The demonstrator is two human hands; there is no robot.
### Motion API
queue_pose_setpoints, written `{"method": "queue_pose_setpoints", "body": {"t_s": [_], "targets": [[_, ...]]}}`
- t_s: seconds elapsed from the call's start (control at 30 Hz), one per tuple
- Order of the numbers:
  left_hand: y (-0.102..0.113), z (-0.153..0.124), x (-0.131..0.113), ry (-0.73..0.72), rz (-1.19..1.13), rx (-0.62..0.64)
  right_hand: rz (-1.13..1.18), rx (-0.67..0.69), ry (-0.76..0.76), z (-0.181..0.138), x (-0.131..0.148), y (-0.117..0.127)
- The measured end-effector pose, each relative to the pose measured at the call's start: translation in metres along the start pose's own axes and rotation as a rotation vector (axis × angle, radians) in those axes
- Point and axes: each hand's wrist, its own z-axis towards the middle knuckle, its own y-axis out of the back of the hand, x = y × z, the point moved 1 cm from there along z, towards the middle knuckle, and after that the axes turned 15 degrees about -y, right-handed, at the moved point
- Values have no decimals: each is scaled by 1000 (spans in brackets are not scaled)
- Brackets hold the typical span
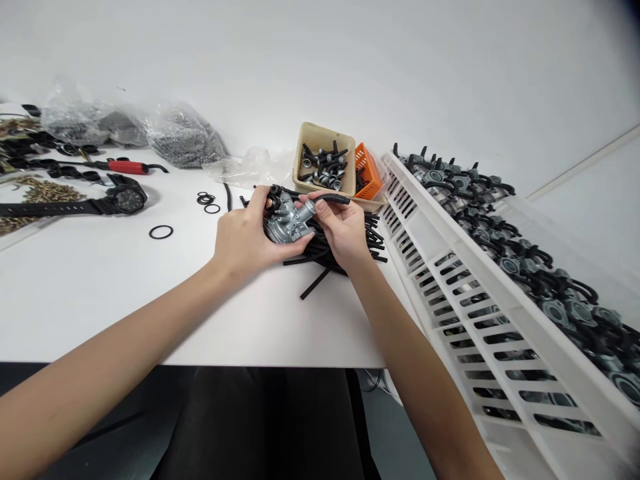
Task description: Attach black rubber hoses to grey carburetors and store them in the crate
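A silver metal carburetor [290,220] is held just above the white table, gripped from its left side by my left hand [244,239], thumb below and fingers over the top. On its right, my right hand [345,232] pinches a short black rubber hose [334,199] beside the carburetor's upper neck. Whether the hose's inner end is pushed onto a fitting cannot be made out behind the fingers. Under and behind both hands lies a pile of cut black hoses [314,284], partly covered by the right hand.
Behind the hands stand a beige bin [302,147] of small parts and an orange basket [369,175]. A long white crate [470,267] full of carburetors fills the right. Leftward lie a black O-ring [161,232], a wristwatch [129,199], a red-handled tool [127,167] and plastic bags [180,137].
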Motion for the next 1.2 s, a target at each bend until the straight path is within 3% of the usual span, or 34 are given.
{"method": "queue_pose_setpoints", "body": {"t_s": [1.2], "targets": [[0, 1, 0, 26, -20, 25, -24, 3, 6, 0, -1, 0]]}}
